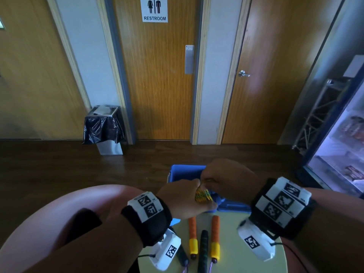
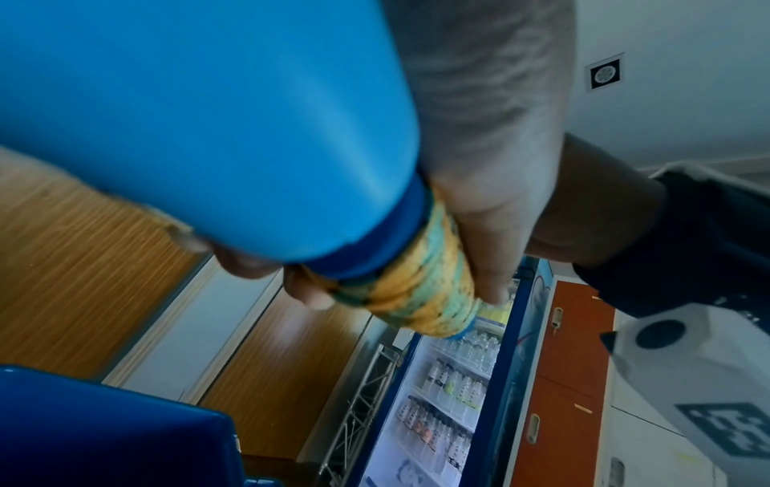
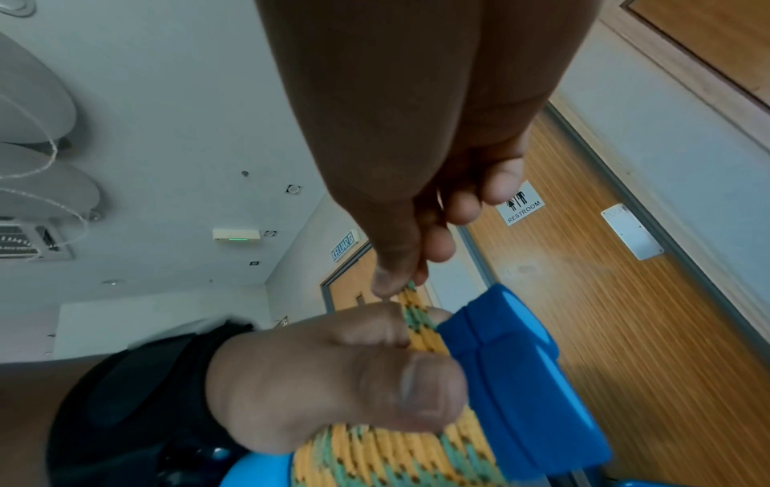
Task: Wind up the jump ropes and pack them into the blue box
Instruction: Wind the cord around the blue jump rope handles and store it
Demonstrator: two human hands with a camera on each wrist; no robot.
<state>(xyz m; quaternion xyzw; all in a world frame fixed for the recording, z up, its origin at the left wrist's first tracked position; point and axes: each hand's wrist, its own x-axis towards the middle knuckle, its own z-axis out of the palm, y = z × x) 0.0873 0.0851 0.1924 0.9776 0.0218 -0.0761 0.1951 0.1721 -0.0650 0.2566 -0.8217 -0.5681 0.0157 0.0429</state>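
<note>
My left hand (image 1: 183, 200) grips a jump rope with blue handles (image 3: 521, 362), its yellow-green cord (image 1: 203, 196) wound in a tight coil round them. The left thumb (image 3: 416, 388) presses on the coil (image 3: 396, 454). My right hand (image 1: 222, 174) is just above and pinches the cord's loose strand (image 3: 416, 316) between thumb and fingertips. Both hands hover over the near edge of the blue box (image 1: 181, 170). In the left wrist view the blue handle (image 2: 208, 131) fills the top and the coil (image 2: 416, 286) sits under it.
On the pale round table (image 1: 232, 243) lie two orange handles with yellow ends (image 1: 192, 237) and a black handle (image 1: 203, 247) between them. A pink rounded surface (image 1: 59, 213) is at the left. A lit drinks fridge (image 1: 344, 154) stands right, a bin (image 1: 104, 131) by the doors.
</note>
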